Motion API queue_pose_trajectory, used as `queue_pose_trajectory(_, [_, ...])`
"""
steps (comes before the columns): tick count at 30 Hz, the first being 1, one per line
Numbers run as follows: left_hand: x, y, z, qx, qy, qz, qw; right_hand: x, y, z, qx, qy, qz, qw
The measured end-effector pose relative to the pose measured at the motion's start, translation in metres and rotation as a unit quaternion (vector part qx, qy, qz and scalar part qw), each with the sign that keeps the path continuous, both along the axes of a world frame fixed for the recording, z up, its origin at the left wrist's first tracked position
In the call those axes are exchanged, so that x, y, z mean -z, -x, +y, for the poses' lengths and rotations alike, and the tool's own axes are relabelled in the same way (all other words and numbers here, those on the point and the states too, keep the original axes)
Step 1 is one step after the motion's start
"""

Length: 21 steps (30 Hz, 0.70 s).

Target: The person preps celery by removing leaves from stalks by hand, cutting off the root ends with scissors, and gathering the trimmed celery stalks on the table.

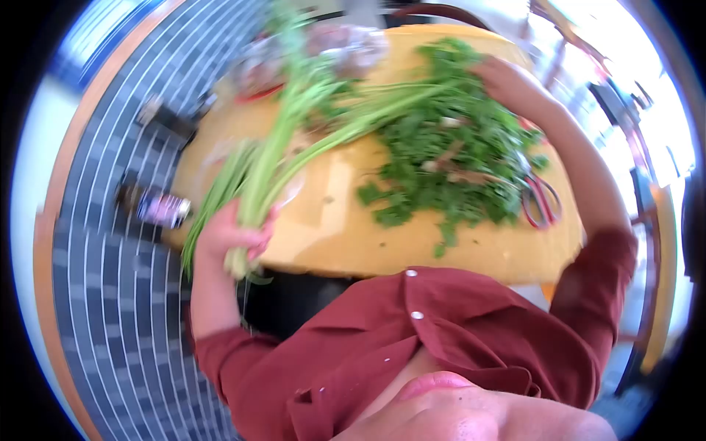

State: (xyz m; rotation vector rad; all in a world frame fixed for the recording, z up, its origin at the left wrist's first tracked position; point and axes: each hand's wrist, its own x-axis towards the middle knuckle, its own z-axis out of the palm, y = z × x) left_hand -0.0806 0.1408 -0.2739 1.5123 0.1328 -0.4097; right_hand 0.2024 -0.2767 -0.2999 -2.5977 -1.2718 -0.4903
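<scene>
Pale green celery stalks [278, 151] are gripped near their base by my left hand [234, 234], at the table's left front edge. Their tops spread up and to the right. My right hand [502, 79] is at the upper right edge of a large pile of leafy greens [452, 154], its fingers partly hidden among the leaves of one long stalk. Beside my left hand lies a bunch of thin green stalks [220, 192]. Cut root ends rest on the leafy pile.
Red-handled scissors [540, 202] lie at the right of the wooden table [323, 235]. Plastic bags [342, 48] sit at the back. A labelled jar [163, 208] and a dark bottle [168, 120] stand by the tiled wall on the left. Chairs are at the right.
</scene>
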Motion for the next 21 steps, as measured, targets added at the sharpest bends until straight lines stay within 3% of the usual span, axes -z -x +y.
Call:
queue_pose_trajectory(1, [0.0, 0.0, -0.001, 0.004, 0.011, 0.0, 1.0, 0.008, -0.014, -0.001, -0.01, -0.043, 0.012, 0.999])
queue_pose_trajectory(2, [0.002, 0.0, 0.004, 0.022, 0.017, 0.007, 1.0, 0.008, -0.015, -0.003, 0.023, 0.01, 0.016, 1.0])
queue_pose_trajectory(4, [0.005, -0.001, 0.006, 0.041, 0.034, -0.008, 0.999, 0.016, -0.019, -0.008, -0.01, 0.001, 0.01, 1.0])
queue_pose_trajectory(6, [0.004, -0.001, 0.007, 0.071, 0.03, -0.018, 0.997, 0.013, -0.008, -0.002, -0.029, 0.02, -0.058, 0.998])
queue_pose_trajectory(10, [0.006, -0.001, 0.011, 0.102, 0.037, -0.028, 0.994, 0.015, -0.005, -0.001, -0.042, -0.015, 0.013, 0.999])
queue_pose_trajectory(21, [0.013, -0.001, 0.014, 0.107, 0.03, -0.02, 0.994, 0.013, 0.004, -0.01, -0.112, 0.002, 0.026, 0.993])
